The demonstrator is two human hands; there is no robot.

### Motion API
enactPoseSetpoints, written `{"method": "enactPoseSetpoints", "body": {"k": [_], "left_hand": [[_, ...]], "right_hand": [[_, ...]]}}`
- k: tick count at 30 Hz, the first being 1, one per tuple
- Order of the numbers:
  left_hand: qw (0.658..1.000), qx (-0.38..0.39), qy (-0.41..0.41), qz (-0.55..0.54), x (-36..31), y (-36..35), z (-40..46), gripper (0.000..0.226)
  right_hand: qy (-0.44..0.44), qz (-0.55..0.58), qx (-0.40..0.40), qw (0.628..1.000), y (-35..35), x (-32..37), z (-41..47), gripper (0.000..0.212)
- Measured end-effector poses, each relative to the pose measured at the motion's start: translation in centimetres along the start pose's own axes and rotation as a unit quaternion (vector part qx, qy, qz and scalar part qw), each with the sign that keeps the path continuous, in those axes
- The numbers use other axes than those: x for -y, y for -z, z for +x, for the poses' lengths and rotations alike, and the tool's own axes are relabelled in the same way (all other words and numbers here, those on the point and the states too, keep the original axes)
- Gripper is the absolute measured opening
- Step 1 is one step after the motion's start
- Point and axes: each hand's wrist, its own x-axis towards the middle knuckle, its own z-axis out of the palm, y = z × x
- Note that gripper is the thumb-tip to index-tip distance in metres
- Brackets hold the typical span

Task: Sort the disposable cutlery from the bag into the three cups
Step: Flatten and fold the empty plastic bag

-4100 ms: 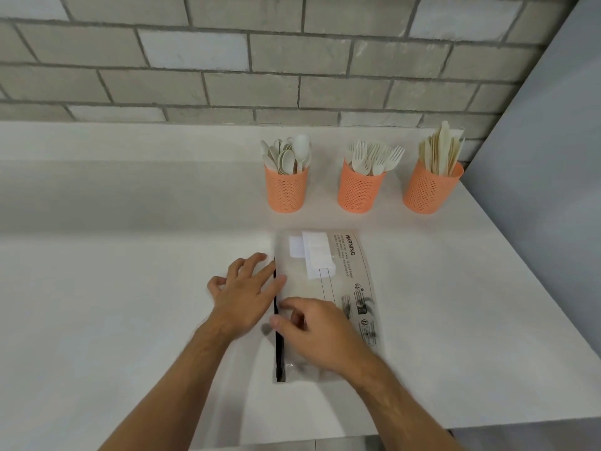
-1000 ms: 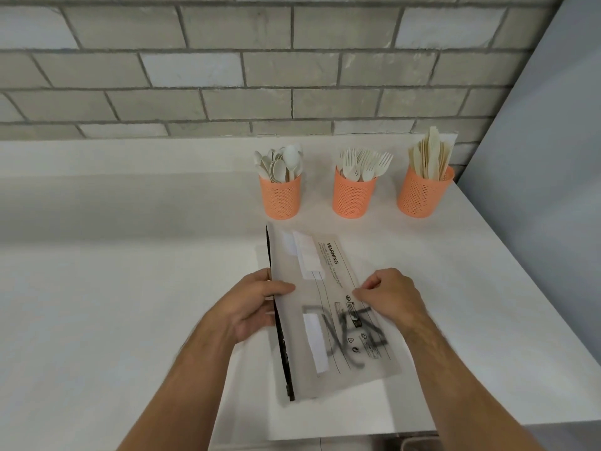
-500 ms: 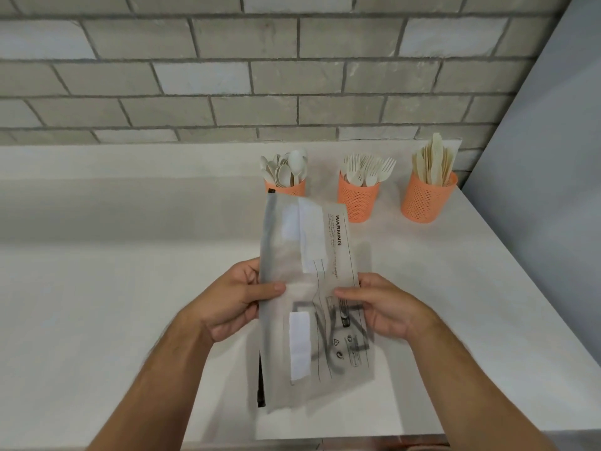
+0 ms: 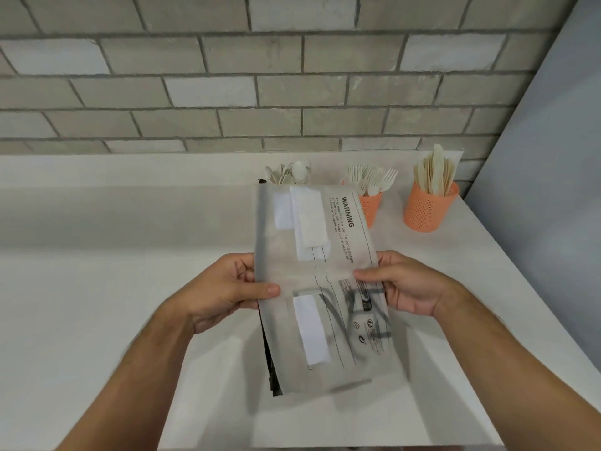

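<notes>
a person's left hand [image 4: 224,288] and right hand [image 4: 405,284] each pinch a side edge of the frosted bag [image 4: 320,288], lifted above the tabletop [image 4: 97,320], its long axis running away from the body, printed face up; three orange cups behind hold spoons, forks and knives [image 4: 434,175]; a firm grip at both edges would keep the limp, seemingly empty bag flat

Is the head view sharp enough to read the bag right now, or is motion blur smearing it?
Head view: the bag is sharp at its top, where WARNING reads clearly; its lower half is motion-smeared, the symbols streaked. The left hand and right hand gripping its edges look only slightly soft. Even, diffuse light, no glare. The brick wall bows, a wide-angle distortion.
</notes>
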Motion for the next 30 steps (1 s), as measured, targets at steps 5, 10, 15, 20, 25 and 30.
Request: {"method": "enactPoseSetpoints", "body": {"k": [5, 10, 15, 20, 25, 30], "left_hand": [[1.0, 0.002, -0.002, -0.028, -0.9, -0.6, -0.3, 0.028], [0.998, -0.036, -0.037, -0.043, -1.0, -0.9, -0.4, 0.022], [0.991, -0.039, -0.075, -0.099, -1.4, -1.0, -0.8, 0.024], [0.993, -0.024, -0.083, -0.083, -1.8, 0.3, -0.9, 0.029], [0.99, 0.049, -0.099, -0.082, -2.4, 1.5, -1.2, 0.034], [0.992, -0.052, -0.115, -0.005, -2.6, -0.6, -1.2, 0.016]], "right_hand": [[-0.001, 0.095, -0.009, 0.995, 0.2, 0.7, 0.0, 0.038], [0.004, 0.108, 0.0, 0.994, -0.2, 0.9, -0.2, 0.034], [0.021, 0.11, 0.006, 0.994, -0.2, 1.2, -0.1, 0.048], [0.055, 0.082, 0.025, 0.995, -0.4, 1.2, -0.3, 0.008], [0.053, 0.081, 0.019, 0.995, -0.5, 1.8, 0.2, 0.005], [0.083, 0.096, -0.006, 0.992, -1.0, 3.0, 0.3, 0.023]]}}
